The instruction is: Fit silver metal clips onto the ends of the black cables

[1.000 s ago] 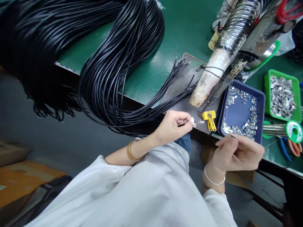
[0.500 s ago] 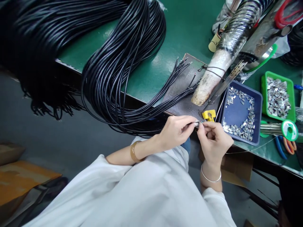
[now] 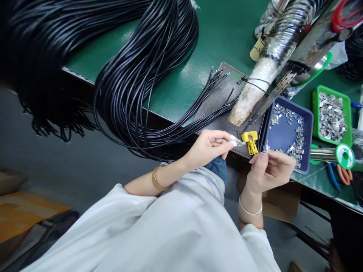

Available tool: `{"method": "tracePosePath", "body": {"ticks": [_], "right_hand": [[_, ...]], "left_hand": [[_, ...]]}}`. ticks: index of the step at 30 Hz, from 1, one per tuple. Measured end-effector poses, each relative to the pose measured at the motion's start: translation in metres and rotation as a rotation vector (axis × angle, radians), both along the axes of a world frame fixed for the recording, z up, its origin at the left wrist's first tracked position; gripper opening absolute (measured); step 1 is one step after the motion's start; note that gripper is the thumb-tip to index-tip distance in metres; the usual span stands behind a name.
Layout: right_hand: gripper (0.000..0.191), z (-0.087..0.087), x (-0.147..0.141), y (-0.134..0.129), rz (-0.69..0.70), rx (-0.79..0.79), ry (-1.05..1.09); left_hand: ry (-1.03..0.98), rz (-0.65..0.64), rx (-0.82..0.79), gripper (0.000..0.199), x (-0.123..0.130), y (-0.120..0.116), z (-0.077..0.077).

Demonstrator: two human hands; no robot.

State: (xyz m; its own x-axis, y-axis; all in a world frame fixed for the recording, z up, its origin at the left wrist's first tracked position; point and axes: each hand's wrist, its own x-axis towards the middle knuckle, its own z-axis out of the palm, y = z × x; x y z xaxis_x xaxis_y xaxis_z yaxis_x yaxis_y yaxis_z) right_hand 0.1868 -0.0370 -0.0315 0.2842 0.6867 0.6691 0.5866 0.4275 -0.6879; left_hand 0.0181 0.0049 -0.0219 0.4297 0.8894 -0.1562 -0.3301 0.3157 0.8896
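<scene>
Silvery metal piece pinched in left hand, jutting beyond the fingertips, long axis roughly crosswise, with far end toward right hand and just beside yellow clip, contact impossible to tell. Nearer by far to left, being in its grip; right hand apart, to the right and slightly closer to the body, with thumb and finger together in a pinch, cannot tell on what. Can read no brand, label or writing anywhere, not even on green-and-white spool.
</scene>
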Motion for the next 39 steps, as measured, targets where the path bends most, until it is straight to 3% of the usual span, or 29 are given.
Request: {"method": "tracePosePath", "body": {"ticks": [5,8,18,26,35,39], "right_hand": [[0.019,-0.001,-0.003,0.007,0.027,0.086,-0.363],[0.023,-0.002,-0.006,0.009,0.023,0.099,-0.446],[0.026,-0.004,-0.007,0.012,0.077,0.053,-0.353],[0.023,0.002,-0.011,0.015,0.035,0.077,-0.333],[0.022,0.002,-0.01,0.006,0.076,0.034,-0.386],[0.014,0.006,-0.001,0.0,0.092,-0.056,-0.297]], "left_hand": [[0.012,0.066,0.038,0.022,0.003,0.007,0.001],[0.038,0.081,0.038,0.025,0.003,0.009,0.004],[0.104,0.179,0.1,0.012,0.01,0.013,-0.001],[0.063,0.203,0.135,0.009,0.013,0.015,0.003],[0.133,0.125,0.154,0.008,0.006,0.013,-0.002],[0.176,0.064,0.165,0.009,0.005,0.01,0.0]]}}
